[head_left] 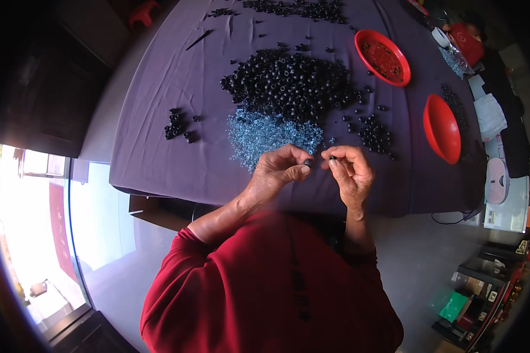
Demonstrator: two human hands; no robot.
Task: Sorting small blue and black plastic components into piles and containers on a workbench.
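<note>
My left hand [277, 166] pinches a small black part [308, 162] between thumb and forefinger. Just to its right, my right hand [352, 173] is closed in a pinch on another small dark piece [333, 157], mostly hidden by the fingertips. The two hands are close together but apart, above the near side of the cloth. Right beyond them spreads a pile of tiny clear bluish pieces [265, 135]. Behind that lies a large heap of black ring-shaped parts [288, 82], many showing a round hole.
A purple cloth [165, 159] covers the table. Small groups of black parts lie at left [175, 125] and right [374, 134]. Two red bowls stand at right, one [388, 35] with small bits inside, the other [441, 129] nearer. A dark pointed tool [199, 39] lies far left.
</note>
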